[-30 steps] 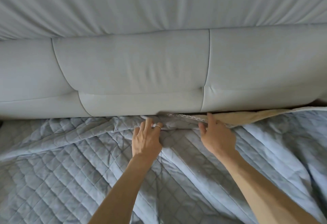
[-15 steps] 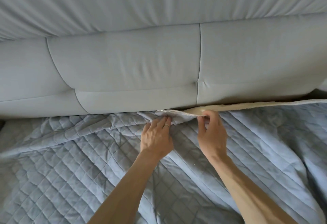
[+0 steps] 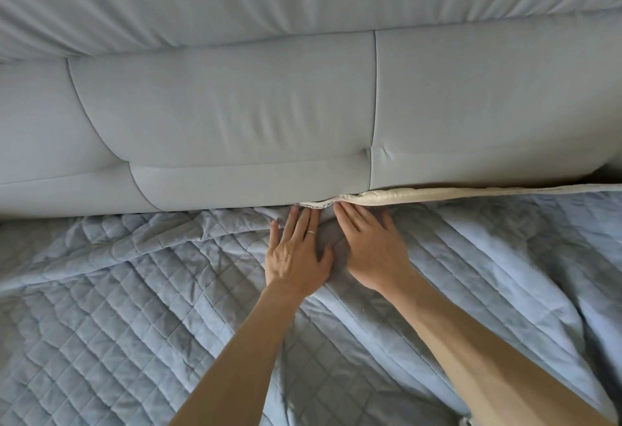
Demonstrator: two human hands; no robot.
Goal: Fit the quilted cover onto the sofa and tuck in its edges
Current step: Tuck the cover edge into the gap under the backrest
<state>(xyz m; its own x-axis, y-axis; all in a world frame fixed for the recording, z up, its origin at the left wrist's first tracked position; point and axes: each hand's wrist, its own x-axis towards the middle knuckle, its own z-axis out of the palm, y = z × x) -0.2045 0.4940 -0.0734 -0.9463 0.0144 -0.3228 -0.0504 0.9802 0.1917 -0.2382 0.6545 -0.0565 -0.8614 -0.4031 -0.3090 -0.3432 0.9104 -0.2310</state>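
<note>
Cover (image 3: 141, 308) lies under both flat, open hands, left hand (image 3: 296, 254) and right hand (image 3: 372, 250), fingertips at its edge (image 3: 437, 193) against the sofa back (image 3: 235, 116) just ahead.

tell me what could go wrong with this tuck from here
The cream edge lies folded out along the gap, right of where the left hand and right hand press flat, and may end up untucked. The cover is creased to the left; those folds could get trapped under the back cushion.
</note>
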